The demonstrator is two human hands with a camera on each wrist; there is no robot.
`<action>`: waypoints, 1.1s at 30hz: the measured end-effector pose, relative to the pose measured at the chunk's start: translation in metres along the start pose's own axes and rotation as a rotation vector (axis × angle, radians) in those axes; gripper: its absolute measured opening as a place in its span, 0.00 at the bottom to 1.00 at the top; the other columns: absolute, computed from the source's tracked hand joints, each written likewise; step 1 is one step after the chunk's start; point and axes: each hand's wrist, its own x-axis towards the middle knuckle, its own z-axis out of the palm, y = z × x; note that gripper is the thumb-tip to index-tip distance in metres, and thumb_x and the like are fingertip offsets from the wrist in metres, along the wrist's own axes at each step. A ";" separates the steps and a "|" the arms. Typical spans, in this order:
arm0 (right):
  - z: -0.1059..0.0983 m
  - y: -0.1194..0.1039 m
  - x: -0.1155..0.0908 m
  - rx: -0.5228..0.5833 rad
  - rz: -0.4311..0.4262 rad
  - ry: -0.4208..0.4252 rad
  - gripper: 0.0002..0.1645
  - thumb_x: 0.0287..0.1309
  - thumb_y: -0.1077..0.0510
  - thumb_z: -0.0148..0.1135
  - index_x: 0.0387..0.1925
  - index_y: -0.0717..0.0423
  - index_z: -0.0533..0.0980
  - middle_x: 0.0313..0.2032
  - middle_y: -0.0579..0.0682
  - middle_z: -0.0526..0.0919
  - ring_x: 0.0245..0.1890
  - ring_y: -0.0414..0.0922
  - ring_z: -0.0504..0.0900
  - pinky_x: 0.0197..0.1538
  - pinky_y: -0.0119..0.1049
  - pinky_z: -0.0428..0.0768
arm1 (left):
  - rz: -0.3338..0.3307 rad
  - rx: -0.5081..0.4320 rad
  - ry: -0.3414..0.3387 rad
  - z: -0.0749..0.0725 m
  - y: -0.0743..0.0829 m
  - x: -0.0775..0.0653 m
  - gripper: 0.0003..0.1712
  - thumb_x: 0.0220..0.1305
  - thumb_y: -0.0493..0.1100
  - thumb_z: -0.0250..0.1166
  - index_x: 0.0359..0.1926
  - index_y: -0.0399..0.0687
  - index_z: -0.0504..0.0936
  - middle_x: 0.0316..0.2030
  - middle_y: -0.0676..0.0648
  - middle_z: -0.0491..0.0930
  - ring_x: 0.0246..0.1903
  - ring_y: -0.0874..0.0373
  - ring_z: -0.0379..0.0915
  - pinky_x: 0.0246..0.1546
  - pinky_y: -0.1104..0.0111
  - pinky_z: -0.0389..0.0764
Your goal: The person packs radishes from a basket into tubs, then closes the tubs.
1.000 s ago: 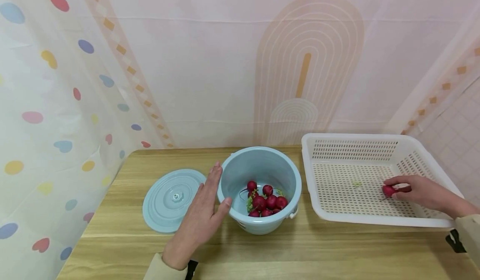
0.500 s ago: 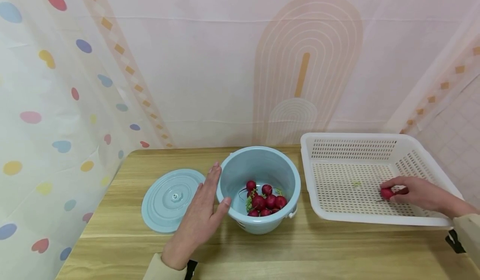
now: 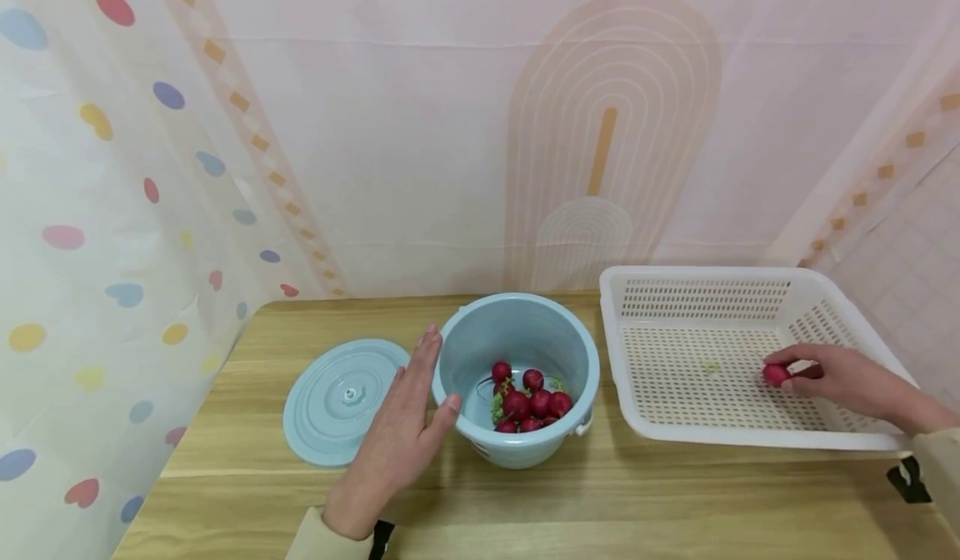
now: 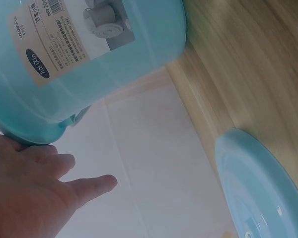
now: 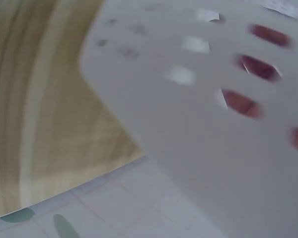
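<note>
My right hand [image 3: 847,381] pinches a red radish [image 3: 776,374] between thumb and fingers, inside the white slotted basket [image 3: 675,437] on the right. In the right wrist view the basket's wall [image 5: 154,114] hides most of that hand. With its fingers straight, my left hand [image 3: 401,427] touches the left side of the light blue bucket [image 3: 517,447]. Several radishes [image 3: 517,404] with bits of green leaf lie in the bucket. In the left wrist view the left hand [image 4: 35,183] rests against the rim of the labelled bucket [image 4: 104,74].
A round light blue lid [image 3: 330,410] lies on the wooden table [image 3: 600,502], left of the bucket. A scrap of green leaf [image 3: 711,367] is on the basket's floor. A patterned curtain [image 3: 405,168] hangs behind the table.
My right hand has lifted slightly with the radish, after a small shift at the basket's floor. The left hand stays in place at the bucket.
</note>
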 end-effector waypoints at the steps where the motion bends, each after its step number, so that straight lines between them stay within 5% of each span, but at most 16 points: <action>1: -0.002 -0.002 0.000 0.001 -0.006 0.024 0.19 0.62 0.66 0.70 0.53 0.70 0.80 0.49 0.63 0.85 0.37 0.27 0.82 0.36 0.29 0.82 | 0.003 0.002 0.002 0.000 0.000 0.000 0.43 0.78 0.56 0.55 0.83 0.45 0.50 0.82 0.47 0.48 0.80 0.47 0.47 0.71 0.34 0.58; 19: -0.013 -0.047 -0.006 0.047 -0.099 0.295 0.20 0.62 0.69 0.70 0.56 0.64 0.81 0.42 0.49 0.84 0.36 0.28 0.82 0.36 0.21 0.81 | 0.014 0.004 0.008 -0.002 0.000 0.001 0.43 0.78 0.56 0.53 0.83 0.45 0.49 0.82 0.47 0.47 0.80 0.46 0.46 0.71 0.34 0.58; 26: -0.009 -0.069 -0.009 0.120 -0.160 0.363 0.22 0.61 0.71 0.69 0.57 0.64 0.80 0.44 0.31 0.81 0.38 0.28 0.83 0.38 0.19 0.81 | 0.019 0.003 0.007 -0.001 0.001 0.001 0.43 0.78 0.55 0.53 0.83 0.45 0.48 0.82 0.47 0.47 0.80 0.47 0.46 0.70 0.34 0.58; 33: -0.003 -0.089 -0.011 0.202 -0.220 0.391 0.22 0.61 0.72 0.69 0.57 0.66 0.80 0.46 0.33 0.83 0.41 0.28 0.85 0.41 0.18 0.81 | 0.013 0.001 0.001 -0.001 0.001 0.001 0.43 0.78 0.55 0.53 0.83 0.46 0.47 0.83 0.48 0.46 0.80 0.48 0.45 0.71 0.35 0.57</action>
